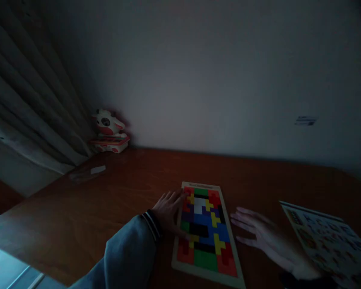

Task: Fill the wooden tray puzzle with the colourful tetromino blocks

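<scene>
On the brown table (87, 208), seen from the head camera, sits the puzzle board (205, 230), flat, its long axis running away from the person toward the wall, the far short end tipped slightly to the left. Coloured blocks fill its frame, red, green, blue, yellow, black. Left hand (168, 212) lies at the board's left edge, fingers spread and touching the rim, gripping nothing that I can make out. Right hand (269, 241) is just right of the board, blurred, fingers stretched open, holding nothing. Just beyond it at the right lies a printed sheet (327, 241), covered in small coloured figures. Far back in the left corner, by the curtain (27, 104), stands a white-and-red toy (110, 131).
</scene>
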`<state>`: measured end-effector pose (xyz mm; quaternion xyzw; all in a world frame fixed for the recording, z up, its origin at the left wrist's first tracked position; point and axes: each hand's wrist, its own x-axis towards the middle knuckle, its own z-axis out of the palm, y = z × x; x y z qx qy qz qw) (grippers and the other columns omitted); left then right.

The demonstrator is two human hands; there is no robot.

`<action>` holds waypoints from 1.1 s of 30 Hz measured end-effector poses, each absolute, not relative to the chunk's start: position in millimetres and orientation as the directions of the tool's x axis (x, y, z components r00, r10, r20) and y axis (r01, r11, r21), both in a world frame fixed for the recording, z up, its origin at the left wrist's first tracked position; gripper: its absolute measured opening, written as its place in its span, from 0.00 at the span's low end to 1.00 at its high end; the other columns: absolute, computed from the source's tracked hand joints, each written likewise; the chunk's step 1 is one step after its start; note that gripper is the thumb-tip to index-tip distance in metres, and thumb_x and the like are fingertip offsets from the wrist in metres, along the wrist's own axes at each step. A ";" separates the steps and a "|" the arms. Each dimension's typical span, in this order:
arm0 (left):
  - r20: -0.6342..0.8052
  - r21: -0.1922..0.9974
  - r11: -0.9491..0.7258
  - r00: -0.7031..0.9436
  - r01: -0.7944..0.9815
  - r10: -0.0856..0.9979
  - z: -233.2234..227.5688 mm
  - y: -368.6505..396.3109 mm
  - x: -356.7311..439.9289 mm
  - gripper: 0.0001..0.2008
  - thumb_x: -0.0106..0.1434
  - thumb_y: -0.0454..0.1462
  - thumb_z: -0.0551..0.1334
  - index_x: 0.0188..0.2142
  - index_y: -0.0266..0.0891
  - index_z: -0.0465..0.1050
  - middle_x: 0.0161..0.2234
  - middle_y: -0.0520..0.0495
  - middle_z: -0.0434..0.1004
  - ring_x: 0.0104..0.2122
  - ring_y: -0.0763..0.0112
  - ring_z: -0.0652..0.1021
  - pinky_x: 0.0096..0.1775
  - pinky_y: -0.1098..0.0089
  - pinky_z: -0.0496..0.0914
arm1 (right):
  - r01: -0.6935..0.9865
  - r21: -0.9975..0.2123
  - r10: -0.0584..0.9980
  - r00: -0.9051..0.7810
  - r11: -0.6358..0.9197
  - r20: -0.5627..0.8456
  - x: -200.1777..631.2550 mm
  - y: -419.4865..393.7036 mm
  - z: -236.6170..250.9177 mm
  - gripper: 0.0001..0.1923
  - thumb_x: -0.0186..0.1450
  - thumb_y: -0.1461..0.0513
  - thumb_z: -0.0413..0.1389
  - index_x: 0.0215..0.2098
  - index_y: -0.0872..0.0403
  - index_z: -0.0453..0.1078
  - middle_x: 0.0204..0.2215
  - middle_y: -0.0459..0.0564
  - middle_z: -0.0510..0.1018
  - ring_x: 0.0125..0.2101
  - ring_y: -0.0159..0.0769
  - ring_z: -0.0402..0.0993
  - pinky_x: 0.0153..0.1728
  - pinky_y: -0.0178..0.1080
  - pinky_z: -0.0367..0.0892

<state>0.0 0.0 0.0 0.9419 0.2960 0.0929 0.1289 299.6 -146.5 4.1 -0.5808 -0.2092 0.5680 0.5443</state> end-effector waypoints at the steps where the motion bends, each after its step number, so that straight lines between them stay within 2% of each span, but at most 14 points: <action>1: 0.091 0.295 -0.786 0.803 0.543 0.589 -2.0 0.1 -0.8 0.61 0.42 0.64 0.66 0.69 0.43 0.45 0.67 0.36 0.51 0.60 0.39 0.60 0.59 0.43 0.53 | -0.394 -0.852 0.859 0.233 -0.345 -0.455 301.4 -142.8 6.1 0.19 0.57 0.52 0.63 0.44 0.50 0.74 0.52 0.63 0.76 0.55 0.53 0.70 0.41 0.53 0.75; 6: 0.153 0.274 -0.780 0.775 0.562 0.613 -8.1 5.2 1.5 0.57 0.39 0.66 0.66 0.64 0.45 0.56 0.62 0.38 0.61 0.57 0.41 0.65 0.58 0.44 0.58 | -0.444 -0.788 0.838 0.134 -0.426 -0.528 304.6 -116.4 14.1 0.17 0.56 0.57 0.65 0.41 0.53 0.72 0.48 0.60 0.79 0.52 0.49 0.74 0.45 0.53 0.73; 9: 0.204 0.256 -0.748 0.722 0.612 0.661 -11.1 8.9 4.0 0.56 0.39 0.67 0.65 0.64 0.44 0.57 0.60 0.38 0.63 0.56 0.42 0.66 0.57 0.45 0.60 | -0.474 -0.793 0.849 0.157 -0.384 -0.505 307.2 -105.2 9.9 0.14 0.56 0.58 0.66 0.39 0.55 0.74 0.44 0.59 0.81 0.46 0.46 0.78 0.46 0.48 0.73; 12: 0.246 0.261 -0.698 0.653 0.667 0.716 -12.4 9.3 7.5 0.55 0.41 0.68 0.64 0.63 0.44 0.59 0.59 0.38 0.64 0.55 0.44 0.66 0.55 0.46 0.62 | -0.482 -0.817 0.865 0.206 -0.317 -0.457 307.3 -102.8 1.9 0.17 0.55 0.55 0.66 0.39 0.56 0.75 0.42 0.57 0.82 0.43 0.44 0.79 0.46 0.44 0.73; 16: 0.256 0.274 -0.673 0.623 0.687 0.739 -10.5 7.2 13.3 0.46 0.48 0.67 0.62 0.59 0.43 0.65 0.56 0.39 0.67 0.53 0.46 0.67 0.53 0.48 0.63 | -0.491 -0.840 0.880 0.264 -0.230 -0.395 297.3 -106.3 -6.0 0.23 0.54 0.50 0.66 0.42 0.54 0.76 0.46 0.54 0.81 0.48 0.46 0.77 0.48 0.46 0.72; 19: 0.241 0.279 -0.664 0.619 0.694 0.748 -9.5 6.5 15.8 0.40 0.54 0.64 0.59 0.58 0.43 0.66 0.55 0.40 0.67 0.52 0.48 0.68 0.52 0.49 0.63 | -0.522 -0.836 0.873 0.316 -0.168 -0.372 285.0 -110.6 -14.1 0.26 0.52 0.48 0.66 0.43 0.53 0.77 0.48 0.55 0.80 0.53 0.50 0.73 0.52 0.51 0.69; 25: 0.243 0.275 -0.644 0.597 0.714 0.765 -10.2 3.6 17.8 0.39 0.57 0.65 0.55 0.58 0.43 0.66 0.54 0.40 0.68 0.51 0.49 0.68 0.53 0.50 0.62 | -0.508 -0.861 0.861 0.445 0.016 -0.247 261.0 -133.0 -29.3 0.30 0.52 0.44 0.62 0.49 0.50 0.75 0.58 0.54 0.71 0.60 0.56 0.63 0.53 0.58 0.67; 28: 0.254 0.252 -0.616 0.563 0.746 0.786 -9.5 -0.2 19.4 0.38 0.58 0.65 0.53 0.56 0.42 0.67 0.52 0.39 0.68 0.50 0.49 0.68 0.53 0.50 0.62 | -0.424 -0.900 0.847 0.510 0.095 -0.151 244.2 -146.0 -23.5 0.33 0.56 0.45 0.60 0.57 0.46 0.68 0.62 0.51 0.67 0.61 0.53 0.63 0.54 0.56 0.66; 31: 0.264 0.245 -0.597 0.540 0.764 0.799 -9.3 -4.7 21.5 0.36 0.59 0.64 0.52 0.54 0.42 0.69 0.50 0.38 0.69 0.50 0.48 0.67 0.54 0.49 0.61 | -0.229 -0.968 0.840 0.541 0.098 -0.044 223.8 -153.3 -15.0 0.42 0.59 0.47 0.60 0.67 0.43 0.52 0.63 0.51 0.65 0.59 0.52 0.65 0.54 0.55 0.67; 33: 0.274 0.262 -0.606 0.544 0.751 0.793 -10.3 -8.0 23.5 0.36 0.60 0.64 0.51 0.54 0.42 0.69 0.50 0.38 0.69 0.51 0.48 0.67 0.54 0.48 0.60 | -0.084 -0.993 0.819 0.574 0.082 0.019 209.6 -154.0 -11.4 0.45 0.59 0.47 0.60 0.68 0.44 0.48 0.65 0.51 0.61 0.60 0.54 0.64 0.54 0.56 0.66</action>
